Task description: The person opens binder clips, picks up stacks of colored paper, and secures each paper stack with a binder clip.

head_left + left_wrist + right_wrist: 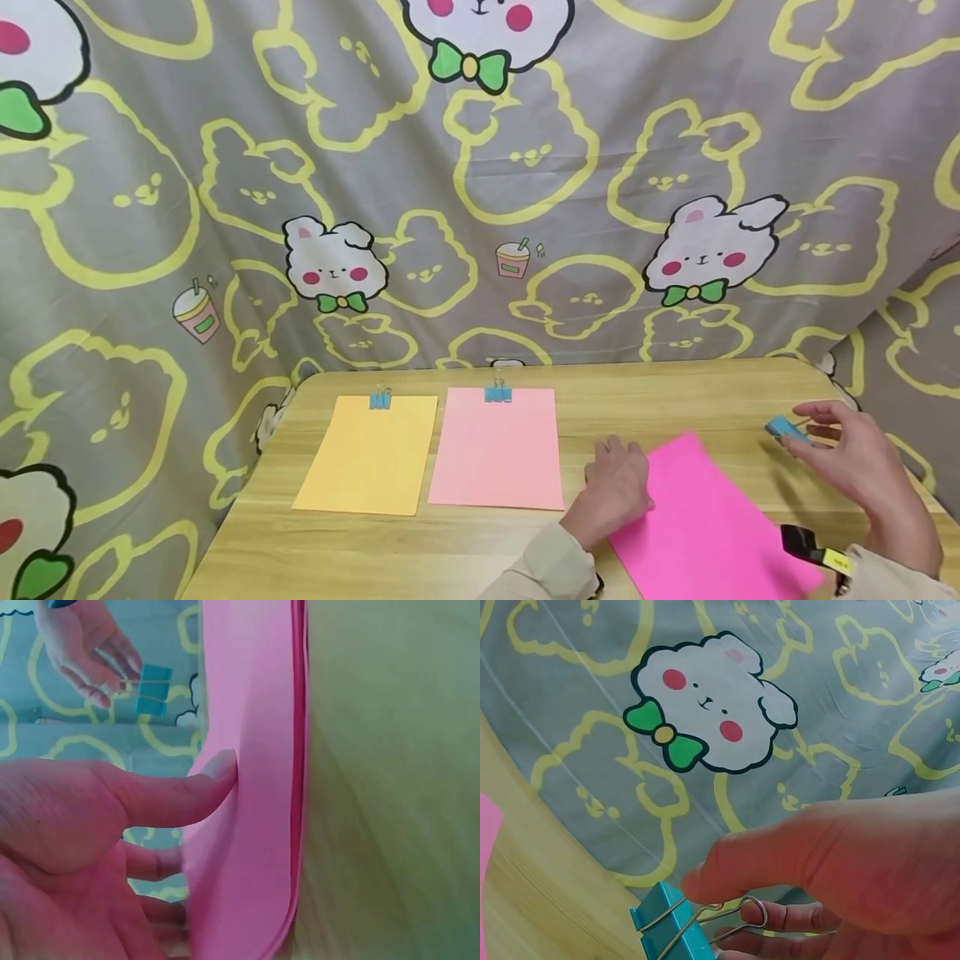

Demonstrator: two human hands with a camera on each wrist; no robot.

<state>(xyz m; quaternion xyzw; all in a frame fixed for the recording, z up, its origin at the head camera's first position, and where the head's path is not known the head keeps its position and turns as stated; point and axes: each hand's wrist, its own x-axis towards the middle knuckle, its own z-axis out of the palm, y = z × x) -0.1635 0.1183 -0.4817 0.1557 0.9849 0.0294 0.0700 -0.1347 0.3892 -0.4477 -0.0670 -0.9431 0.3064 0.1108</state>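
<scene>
- The hot pink paper (712, 525) should handle as a light, bendy stack; its loose layers could slide apart or crease if pinched hard.
- Best hold: an edge, thumb on one face and fingers behind, keeping the layers together.
- The binder clip (679, 922) is probably light but stiff and springy, with smooth sides that may slip; the wire handles (764, 911) offer the surest place to squeeze.
- The paper lies askew on the right part of the desk (337, 558); the clip is held above the desk, beyond the paper's right side.
- The left hand (615, 487) has its grip on the paper's left edge, thumb pressing one face.
- The right hand (862, 454) has its grip on the clip, thumb and fingers at the handles.
- The paper looks plain, vivid and matt, with several layers showing at the edge in the left wrist view.
- The clip is turquoise with pale metal wire; whether its mouth gapes, I cannot tell.
</scene>
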